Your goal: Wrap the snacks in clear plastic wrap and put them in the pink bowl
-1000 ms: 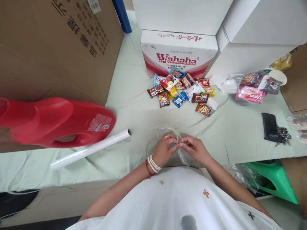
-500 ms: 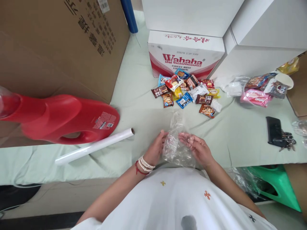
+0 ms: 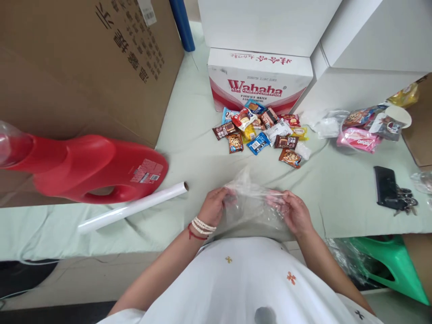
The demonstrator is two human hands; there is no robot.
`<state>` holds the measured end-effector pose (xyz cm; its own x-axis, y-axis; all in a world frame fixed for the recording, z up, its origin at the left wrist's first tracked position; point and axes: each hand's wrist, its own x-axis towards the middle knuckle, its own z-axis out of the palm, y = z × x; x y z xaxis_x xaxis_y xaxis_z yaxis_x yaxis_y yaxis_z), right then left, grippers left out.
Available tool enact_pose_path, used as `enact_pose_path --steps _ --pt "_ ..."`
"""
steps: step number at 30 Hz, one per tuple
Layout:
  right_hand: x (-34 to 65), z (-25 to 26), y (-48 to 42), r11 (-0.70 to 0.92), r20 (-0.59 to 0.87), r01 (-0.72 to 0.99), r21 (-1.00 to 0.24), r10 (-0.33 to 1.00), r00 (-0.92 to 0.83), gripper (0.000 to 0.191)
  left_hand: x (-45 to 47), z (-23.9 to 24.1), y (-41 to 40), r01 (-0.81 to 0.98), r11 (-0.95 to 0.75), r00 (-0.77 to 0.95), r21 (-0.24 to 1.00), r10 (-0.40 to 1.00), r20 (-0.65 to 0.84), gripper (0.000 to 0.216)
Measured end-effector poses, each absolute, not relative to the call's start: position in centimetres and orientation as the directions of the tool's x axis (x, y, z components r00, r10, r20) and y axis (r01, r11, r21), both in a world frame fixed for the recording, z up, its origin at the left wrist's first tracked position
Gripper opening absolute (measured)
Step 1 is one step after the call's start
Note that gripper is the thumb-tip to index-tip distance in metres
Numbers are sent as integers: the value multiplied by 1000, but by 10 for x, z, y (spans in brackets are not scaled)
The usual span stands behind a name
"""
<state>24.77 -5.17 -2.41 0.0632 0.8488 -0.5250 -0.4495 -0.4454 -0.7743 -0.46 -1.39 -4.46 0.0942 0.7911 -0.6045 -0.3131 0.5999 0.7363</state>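
Note:
A clear plastic bag point(image 3: 251, 198) is stretched between my two hands, just above the cloth-covered table near its front edge. My left hand point(image 3: 215, 203), with beaded bracelets at the wrist, is closed on the bag's left side. On the right side, my right hand point(image 3: 294, 210) pinches the bag between thumb and fingers. Part of the plastic covers fingertips of both hands. Beyond the bag lies a pile of small wrapped snacks point(image 3: 259, 141), apart from both hands.
A Wahaba carton point(image 3: 259, 81) stands behind the snacks. To the left are a red detergent bottle point(image 3: 101, 162) and a white roll point(image 3: 135, 207). A black phone point(image 3: 384, 184) with keys point(image 3: 407, 200) and a clear tub point(image 3: 342, 141) of packets sit to the right.
My hands have moved apart, the right one further right. Between them the bag has gone from crumpled to spread out and pulled wide.

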Motion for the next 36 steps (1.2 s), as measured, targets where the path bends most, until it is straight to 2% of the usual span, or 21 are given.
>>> enact_pose_path --steps 3,4,6,7,9,11,12,13,15,17,20,22,24,25,26,27,28,29,31,33,36 --pt "270 -35 -56 -497 -575 -396 -772 812 100 33 -14 -44 -9 -432 610 48 665 752 -658 36" --pt "277 -36 -58 -536 -587 -323 -780 805 83 34 -15 -43 -8 -431 607 22 667 747 -665 37" --pt "292 -33 -61 -580 -582 -46 -813 813 30 36 -13 -42 -6 -415 597 -36 686 743 -668 36" --pt "298 -28 -61 -545 -548 134 -828 836 16 35 -11 -41 -6 -409 591 -59 696 744 -666 35" --pt "304 -15 -57 -341 -395 463 -818 918 -23 39 -2 -40 -7 -389 559 -98 732 765 -637 36" --pt "298 -5 -48 -76 -211 632 -772 967 -142 59 8 -38 -11 -347 520 -117 780 802 -586 39" --pt "292 -3 -41 33 -147 647 -762 964 -221 66 12 -38 -12 -320 500 -113 805 823 -557 42" --pt "283 -3 -33 105 -105 630 -770 952 -287 63 16 -38 -14 -294 489 -92 821 841 -533 44" --pt "266 -12 -16 107 -78 531 -840 946 -314 39 21 -38 -16 -239 502 -27 831 852 -523 45" --pt "255 -26 0 -61 -141 351 -934 969 -204 29 19 -41 -18 -178 525 -14 832 844 -536 45" --pt "254 -43 16 -362 -362 4 -932 932 2 38 6 -44 -25 -5 454 -174 891 877 -448 42" --pt "258 -49 19 -449 -458 -102 -888 882 109 41 -4 -43 -35 195 318 -312 928 917 -249 33" --pt "259 -51 18 -473 -480 -77 -878 864 155 41 -11 -40 -45 516 76 -324 853 940 112 27" --pt "259 -51 17 -473 -473 -38 -880 868 155 40 -12 -39 -48 657 -88 -216 749 930 298 26" --pt "257 -52 16 -468 -462 8 -884 875 142 38 -12 -37 -50 752 -284 -22 595 891 453 24" --pt "255 -53 16 -460 -451 51 -887 883 127 37 -10 -36 -49 757 -487 221 435 818 532 25" --pt "254 -53 16 -452 -441 89 -888 890 116 36 -7 -36 -46 680 -658 444 325 721 532 29" --pt "253 -54 15 -445 -433 125 -887 895 109 34 -3 -36 -41 574 -773 613 270 624 485 33" --pt "253 -56 15 -433 -421 191 -881 902 99 33 6 -41 -26 489 -831 757 266 555 345 35" --pt "260 -59 12 -427 -412 247 -870 904 113 34 11 -48 -12 634 -718 689 288 693 211 34" --pt "278 -62 0 -448 -409 310 -839 894 186 37 10 -59 -2 832 -459 459 311 885 78 43"
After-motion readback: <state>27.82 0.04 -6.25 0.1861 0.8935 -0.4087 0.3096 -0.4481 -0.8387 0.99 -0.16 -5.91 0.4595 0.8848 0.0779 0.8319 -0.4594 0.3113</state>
